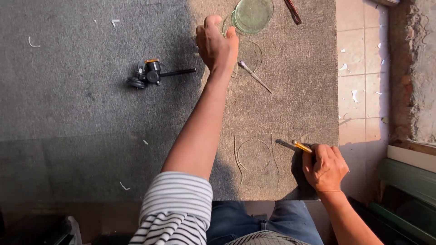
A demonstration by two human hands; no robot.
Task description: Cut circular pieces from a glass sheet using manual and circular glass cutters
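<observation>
two hands at work over a grey carpeted tabletop (81, 113).

left hand (217, 45): arm in a striped sleeve stretched to the far side, fingers loosely curled and spread, resting on the tabletop just beside a stack of round glass discs (253, 14); whether the fingertips touch the discs cannot be told. it grips nothing visible.

right hand (325, 169): near right edge of the tabletop, fingers closed around a yellow-handled glass cutter (301, 146), whose tip points left and far.

cut glass piece (255, 156): clear pane lying flat near the front edge, just left of the right hand, with a circle scored in it and curved lines either side.

second scored circle (250, 56): faint outline on the tabletop, just right of the left wrist.

thin rod tool (255, 77): lies slanted near that outline, right of the left forearm.

black circle-cutting tool (152, 73): orange cap and long black arm, well to the left of the left hand.

dark red strip (293, 11): far edge, right of the discs.

small white scraps (32, 43): scattered over the tabletop and over the tiled floor (363, 90) on the right.
</observation>
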